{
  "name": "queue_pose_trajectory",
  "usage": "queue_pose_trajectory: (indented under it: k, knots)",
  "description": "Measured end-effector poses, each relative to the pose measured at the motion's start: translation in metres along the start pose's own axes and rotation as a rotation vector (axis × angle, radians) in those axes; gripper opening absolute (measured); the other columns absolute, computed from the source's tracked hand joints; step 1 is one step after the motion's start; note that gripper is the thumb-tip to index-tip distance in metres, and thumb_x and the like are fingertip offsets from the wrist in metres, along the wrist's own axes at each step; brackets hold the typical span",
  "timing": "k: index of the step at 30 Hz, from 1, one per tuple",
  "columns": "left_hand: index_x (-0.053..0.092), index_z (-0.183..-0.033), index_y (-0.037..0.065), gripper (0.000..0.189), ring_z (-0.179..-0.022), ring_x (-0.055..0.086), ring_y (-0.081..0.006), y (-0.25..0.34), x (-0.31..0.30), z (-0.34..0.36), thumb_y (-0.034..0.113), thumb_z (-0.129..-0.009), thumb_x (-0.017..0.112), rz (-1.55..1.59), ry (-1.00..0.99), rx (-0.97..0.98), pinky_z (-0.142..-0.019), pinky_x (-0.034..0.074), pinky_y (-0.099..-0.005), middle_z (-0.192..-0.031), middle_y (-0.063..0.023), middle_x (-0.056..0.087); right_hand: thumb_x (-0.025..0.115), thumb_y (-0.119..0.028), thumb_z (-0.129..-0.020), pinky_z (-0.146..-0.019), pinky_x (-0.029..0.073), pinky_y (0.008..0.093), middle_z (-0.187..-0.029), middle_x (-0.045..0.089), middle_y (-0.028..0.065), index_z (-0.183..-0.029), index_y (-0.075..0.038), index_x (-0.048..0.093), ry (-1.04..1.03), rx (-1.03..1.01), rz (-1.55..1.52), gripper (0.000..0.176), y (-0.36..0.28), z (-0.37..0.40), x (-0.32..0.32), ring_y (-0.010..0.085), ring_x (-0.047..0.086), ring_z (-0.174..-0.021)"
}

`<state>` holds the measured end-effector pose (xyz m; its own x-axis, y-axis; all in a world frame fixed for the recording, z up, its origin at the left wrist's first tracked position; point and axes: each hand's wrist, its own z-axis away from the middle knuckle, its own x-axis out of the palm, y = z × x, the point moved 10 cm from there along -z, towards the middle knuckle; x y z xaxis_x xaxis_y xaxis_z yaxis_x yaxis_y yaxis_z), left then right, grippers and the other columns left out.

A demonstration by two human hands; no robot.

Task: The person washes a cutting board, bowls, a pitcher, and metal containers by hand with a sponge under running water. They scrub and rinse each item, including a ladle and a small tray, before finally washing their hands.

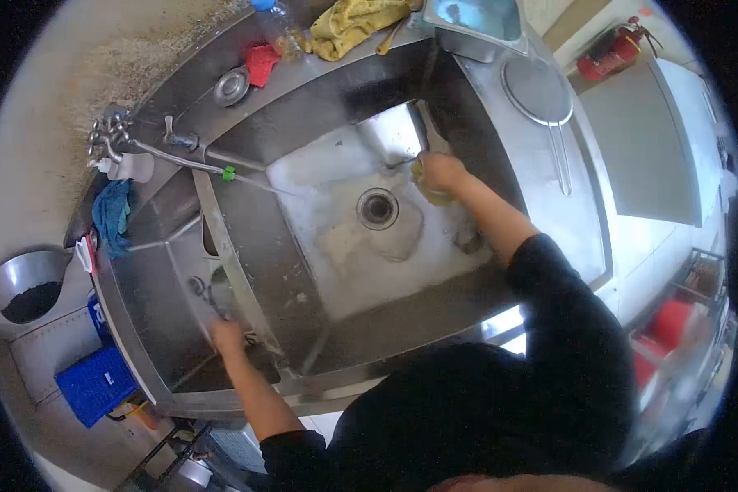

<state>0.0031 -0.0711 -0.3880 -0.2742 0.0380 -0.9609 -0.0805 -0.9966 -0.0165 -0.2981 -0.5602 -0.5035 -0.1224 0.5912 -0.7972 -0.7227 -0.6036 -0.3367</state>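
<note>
In the left basin, my left hand (228, 336) is closed around the handle of a metal utensil with a small rounded head (197, 285), possibly a spoon or ladle. Other metal items lie close to it, partly hidden. My right hand (443, 174) reaches into the large basin (336, 299), its fingers wrapped round a yellow-green scrubbing pad (436, 195). A shiny metal piece (395, 135) leans at the basin's far side, just beyond that hand. Wet, whitish suds spread over the basin floor around the drain (377, 209).
A tap hose with a green clip (229, 174) sends water into the large basin. Along the back ledge are a drain cover (231, 86), a red cloth (261, 66), a yellow cloth (357, 26) and a metal pan (477, 29). A round strainer (537, 90) lies on the right ledge.
</note>
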Motion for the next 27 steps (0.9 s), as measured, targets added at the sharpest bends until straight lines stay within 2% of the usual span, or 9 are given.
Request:
queue_pose_trajectory:
  k: [2, 9, 11, 13, 18, 21, 23, 25, 27]
  knots:
    - [0.038, -0.119, -0.005, 0.051, -0.095, 0.052, -0.041, 0.003, 0.02, 0.005, 0.016, -0.076, 0.055, -0.001, -0.046, 0.064, -0.085, 0.039, -0.0395, -0.098, -0.0277, 0.054, 0.05, -0.045, -0.074, -0.076, 0.046, 0.0408, -0.089, 0.062, 0.0197, -0.078, -0.001, 0.063, 0.183, -0.026, -0.095, 0.046, -0.012, -0.022, -0.009, 0.0319, 0.059, -0.088]
    - [0.041, -0.115, -0.006, 0.05, -0.101, 0.047, -0.0395, 0.055, -0.059, 0.047, 0.017, -0.074, 0.057, 0.409, 0.532, 0.153, -0.089, 0.036, -0.0419, -0.105, -0.0253, 0.05, 0.053, -0.034, -0.077, -0.078, 0.044, 0.0372, -0.095, 0.06, 0.0182, -0.092, -0.002, 0.058, -0.076, -0.118, -0.346, 0.036, -0.087, -0.124, 0.086, 0.0312, 0.057, -0.089]
    - [0.048, -0.106, -0.005, 0.04, -0.098, 0.048, -0.0361, 0.125, -0.07, 0.077, 0.014, -0.072, 0.057, 0.382, 0.509, 0.452, -0.088, 0.036, -0.0424, -0.102, -0.0213, 0.053, 0.05, -0.032, -0.078, -0.078, 0.044, 0.0358, -0.092, 0.061, 0.0159, -0.089, -0.004, 0.06, -0.042, -0.025, -0.714, 0.031, -0.092, -0.137, 0.111, 0.0307, 0.058, -0.085]
    - [0.052, -0.101, -0.002, 0.032, -0.097, 0.049, -0.0335, 0.189, -0.059, 0.104, 0.012, -0.072, 0.056, 0.296, 0.393, 0.76, -0.087, 0.036, -0.0411, -0.102, -0.018, 0.054, 0.049, -0.029, -0.079, -0.077, 0.044, 0.0358, -0.091, 0.062, 0.0151, -0.089, -0.005, 0.06, 0.036, -0.118, -0.608, 0.028, -0.107, -0.145, 0.117, 0.0305, 0.059, -0.084]
    - [0.05, -0.107, 0.002, 0.036, -0.098, 0.049, -0.0328, 0.262, 0.005, 0.098, 0.011, -0.073, 0.057, 0.339, 0.127, 0.941, -0.087, 0.035, -0.0421, -0.103, -0.0174, 0.054, 0.048, -0.023, -0.078, -0.073, 0.046, 0.0388, -0.088, 0.062, 0.0131, -0.089, -0.01, 0.061, 0.119, -0.258, -0.154, 0.021, -0.145, -0.091, 0.054, 0.0302, 0.06, -0.082]
    - [0.045, -0.115, 0.004, 0.043, -0.1, 0.049, -0.0312, 0.252, 0.078, 0.048, 0.022, -0.078, 0.055, 0.583, -0.008, 0.68, -0.087, 0.035, -0.0416, -0.106, -0.0153, 0.054, 0.05, -0.025, -0.077, -0.068, 0.046, 0.0439, -0.086, 0.062, 0.0126, -0.091, -0.014, 0.062, -0.129, -0.568, 0.123, 0.021, -0.176, -0.037, 0.041, 0.0312, 0.059, -0.083]
    - [0.041, -0.122, 0.007, 0.051, -0.099, 0.05, -0.0282, 0.221, 0.196, 0.035, 0.037, -0.083, 0.048, 1.151, -0.723, -0.119, -0.087, 0.037, -0.0406, -0.107, -0.0124, 0.054, 0.05, -0.025, -0.078, -0.069, 0.045, 0.0446, -0.086, 0.062, 0.0121, -0.094, -0.016, 0.061, -0.189, -0.658, 0.138, 0.021, -0.177, -0.014, 0.033, 0.0316, 0.058, -0.083]
    - [0.04, -0.125, 0.009, 0.053, -0.097, 0.051, -0.024, 0.245, 0.193, 0.094, 0.045, -0.086, 0.038, 1.227, -1.098, -0.149, -0.086, 0.038, -0.0385, -0.106, -0.0097, 0.054, 0.05, -0.025, -0.079, -0.071, 0.045, 0.044, -0.086, 0.062, 0.0119, -0.095, -0.017, 0.061, -0.248, -0.616, 0.175, 0.021, -0.169, 0.002, 0.008, 0.0315, 0.058, -0.084]
    - [0.043, -0.121, 0.008, 0.047, -0.092, 0.052, -0.0202, 0.272, 0.195, 0.122, 0.041, -0.088, 0.038, 1.406, -1.245, -0.068, -0.081, 0.04, -0.0367, -0.103, -0.009, 0.054, 0.053, -0.013, -0.07, -0.068, 0.046, 0.0421, -0.081, 0.063, 0.0116, -0.089, -0.018, 0.064, -0.159, -0.702, 0.018, 0.022, -0.167, 0.01, -0.02, 0.0309, 0.059, -0.079]
